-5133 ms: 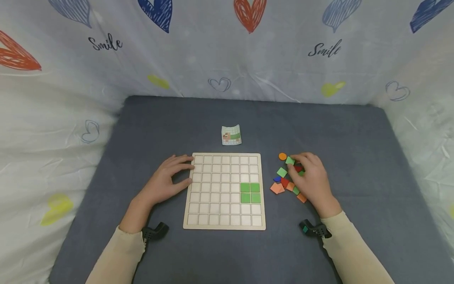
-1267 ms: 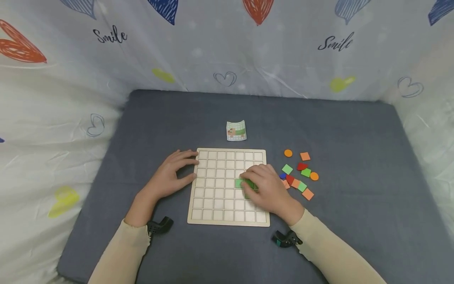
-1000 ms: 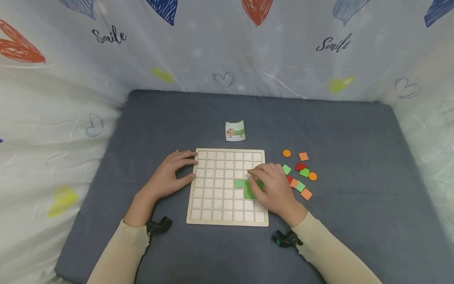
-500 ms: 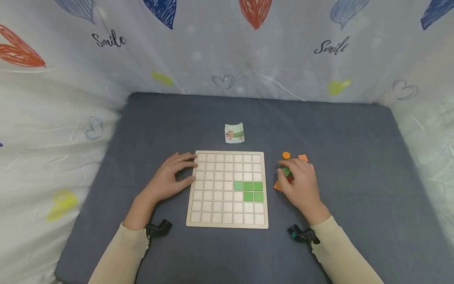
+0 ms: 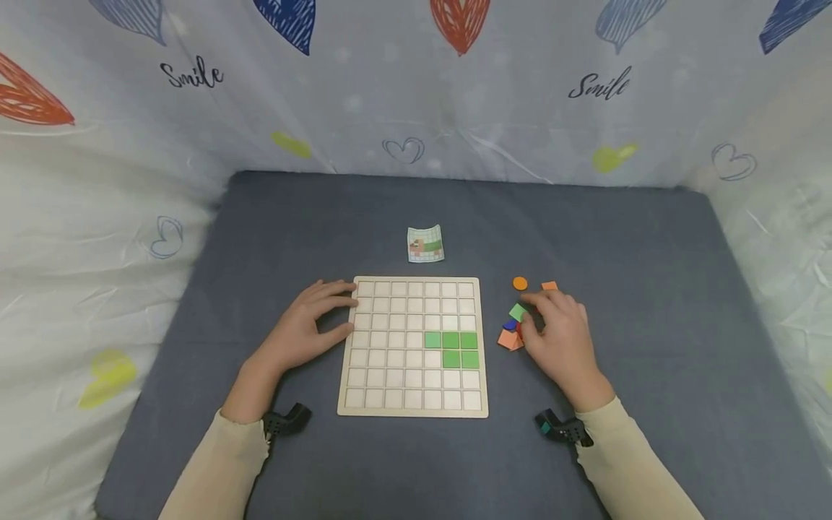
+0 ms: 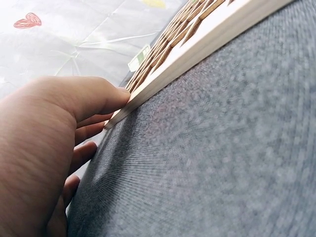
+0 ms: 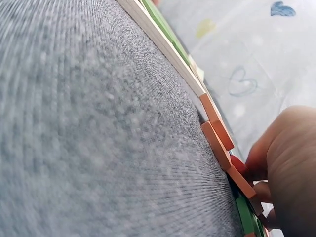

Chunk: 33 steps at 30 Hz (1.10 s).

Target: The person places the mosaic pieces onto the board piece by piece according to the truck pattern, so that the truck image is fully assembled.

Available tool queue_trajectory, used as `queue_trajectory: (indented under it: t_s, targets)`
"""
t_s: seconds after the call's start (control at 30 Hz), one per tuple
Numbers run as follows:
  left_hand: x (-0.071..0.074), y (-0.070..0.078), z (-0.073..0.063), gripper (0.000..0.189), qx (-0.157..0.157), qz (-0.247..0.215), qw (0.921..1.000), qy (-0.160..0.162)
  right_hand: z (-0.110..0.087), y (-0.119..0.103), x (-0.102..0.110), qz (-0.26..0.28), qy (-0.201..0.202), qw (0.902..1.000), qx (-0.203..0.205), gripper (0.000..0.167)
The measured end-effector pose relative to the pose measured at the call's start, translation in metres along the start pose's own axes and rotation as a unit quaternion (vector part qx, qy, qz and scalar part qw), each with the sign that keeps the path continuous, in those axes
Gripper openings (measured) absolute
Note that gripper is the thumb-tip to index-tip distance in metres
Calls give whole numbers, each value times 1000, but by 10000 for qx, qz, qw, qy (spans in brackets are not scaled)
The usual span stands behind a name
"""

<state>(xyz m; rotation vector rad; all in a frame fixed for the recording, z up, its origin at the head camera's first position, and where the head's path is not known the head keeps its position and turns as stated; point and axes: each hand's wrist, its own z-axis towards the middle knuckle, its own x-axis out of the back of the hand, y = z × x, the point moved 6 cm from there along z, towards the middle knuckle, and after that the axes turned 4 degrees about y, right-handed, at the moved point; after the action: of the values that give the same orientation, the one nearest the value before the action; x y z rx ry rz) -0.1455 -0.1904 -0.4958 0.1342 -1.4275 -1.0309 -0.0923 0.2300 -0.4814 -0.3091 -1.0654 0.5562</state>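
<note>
A wooden grid board [image 5: 393, 417] lies on the table, with several green square tiles [image 5: 451, 340] in cells along its right side. My left hand [image 5: 302, 325] rests at the board's left edge, fingers extended and thumb [image 6: 111, 98] touching the rim. Over the loose pile to the board's right is my right hand [image 5: 564, 345], thumb and index finger apart beside a light green tile [image 5: 516, 312]. In the right wrist view its thumb reaches down at a red tile [image 7: 238, 164], beside orange tiles [image 7: 216, 145]. The other right fingertips are partly hidden behind tiles.
A small printed card [image 5: 425, 244] with a coloured grid picture lies behind the board. An orange disc [image 5: 520, 284], an orange tile [image 5: 549, 286] and a blue piece [image 5: 510, 326] lie around the right hand. A patterned curtain [image 5: 364, 87] hangs behind the table.
Another green tile has been added at the left of the board's upper green row. My right hand has gone from the board back to the pile. The left hand has stayed at the edge.
</note>
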Motion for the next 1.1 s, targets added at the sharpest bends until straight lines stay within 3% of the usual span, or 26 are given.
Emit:
queue_trajectory:
  t_s: [0.6, 1.1]
  targets:
    - [-1, 0, -1, 43, -54, -70, 9999, 58, 0, -2, -1, -410, -239, 9987, -167, 28]
    - [1, -1, 0, 42, -51, -73, 9999, 86, 2, 0, -6, -398, -253, 9987, -168, 23]
